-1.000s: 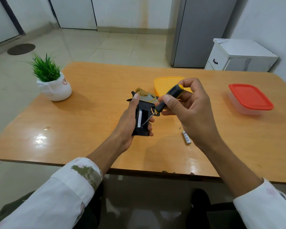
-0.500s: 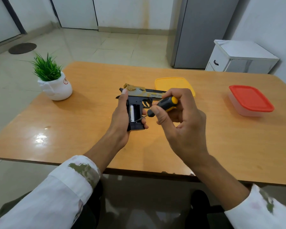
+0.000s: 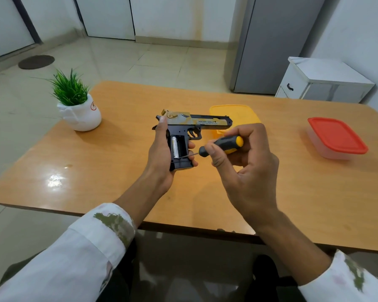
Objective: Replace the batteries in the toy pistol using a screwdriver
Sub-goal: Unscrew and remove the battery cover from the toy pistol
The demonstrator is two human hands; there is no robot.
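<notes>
Pinching the black-and-yellow handle of the screwdriver, the fingers of the right hand are curled round it, thumb on the near side and the others folded over the top; its thin shaft runs leftward, almost level, and the tip sits at the lower end of the open battery compartment. The left hand grasps the toy pistol by its grip, thumb up near the hammer, fingertips wrapped round the front edge; it holds the pistol above the counter, barrel pointing right, the uncovered side of the grip facing the camera.

One silver battery lies in the left slot; the slot beside it looks dark and, as far as can be told, empty. The battery's long axis follows the grip, roughly crosswise to the shaft, so the tip meets it from the right at its lower end; this looks like levering the cell out, which falls to the right hand while the left steadies. The left fingertips lie just beside the shaft and would be in the path of a slip.

Behind the barrel stands a yellow container, partly hidden; a red-lidded container sits well apart to the right; a potted plant stands at the far left; a white cabinet stands on the floor beyond.
</notes>
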